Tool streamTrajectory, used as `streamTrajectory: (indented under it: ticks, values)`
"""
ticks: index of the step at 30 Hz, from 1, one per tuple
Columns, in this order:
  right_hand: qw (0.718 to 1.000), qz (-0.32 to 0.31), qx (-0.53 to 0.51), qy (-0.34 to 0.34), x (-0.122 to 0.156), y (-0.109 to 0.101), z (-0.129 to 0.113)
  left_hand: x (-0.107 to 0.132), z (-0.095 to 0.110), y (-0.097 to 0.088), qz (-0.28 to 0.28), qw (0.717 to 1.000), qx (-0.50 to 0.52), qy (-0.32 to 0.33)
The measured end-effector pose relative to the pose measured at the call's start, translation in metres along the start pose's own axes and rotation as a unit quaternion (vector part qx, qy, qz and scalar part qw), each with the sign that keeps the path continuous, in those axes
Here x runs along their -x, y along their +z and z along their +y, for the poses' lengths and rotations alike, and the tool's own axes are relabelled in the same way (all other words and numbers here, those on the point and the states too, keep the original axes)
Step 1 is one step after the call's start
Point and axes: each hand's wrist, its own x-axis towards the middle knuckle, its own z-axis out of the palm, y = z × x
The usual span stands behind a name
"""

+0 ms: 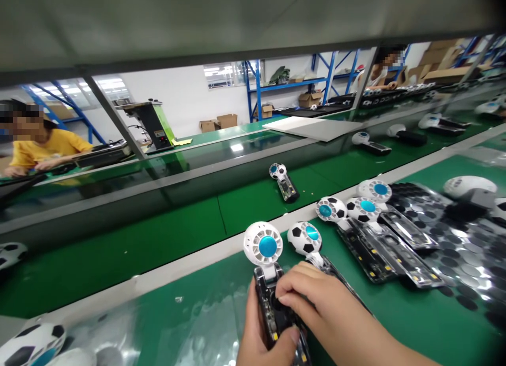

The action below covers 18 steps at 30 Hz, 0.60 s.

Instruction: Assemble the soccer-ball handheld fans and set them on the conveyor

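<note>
My left hand (259, 334) is wrapped around the dark handle of a handheld fan (268, 282), whose white round head with a blue centre points away from me. The thumb lies across the handle's lower part. My right hand (312, 292) is closed, its fingertips pressed together at the upper part of the handle, beside a dark round spot. Whatever the fingertips hold is hidden. Just behind the right hand lies a second fan with a football-patterned head (305, 238), its handle partly covered.
Several fans (367, 250) lie to the right beside a sheet of dark round discs (454, 250). More football-patterned parts (33, 345) lie at lower left. Across the bench edge, a green conveyor belt (177, 224) carries spaced fans. Two people work beyond it, under an overhead shelf (237, 23).
</note>
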Motion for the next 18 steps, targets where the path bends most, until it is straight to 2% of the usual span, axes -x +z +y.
streamTrajectory:
  ticks: [6,14,16,18]
  values:
    - [1.000,0.014,0.021,0.010,0.0030,0.0055,0.0027,-0.0021,-0.0019,-0.0045,-0.049,0.999,0.022,0.003]
    - [0.998,0.020,0.049,-0.032,0.0038,0.0063,0.0023,-0.0013,-0.0040,-0.0008,-0.037,0.999,0.021,0.003]
    - [0.999,0.024,0.042,-0.020,0.0024,0.0049,0.0023,0.0007,-0.0036,0.0019,-0.022,1.000,0.012,0.001]
    - [0.999,0.020,0.005,0.028,0.0003,0.0045,0.0035,0.0027,-0.0040,0.0040,-0.009,1.000,-0.007,0.002]
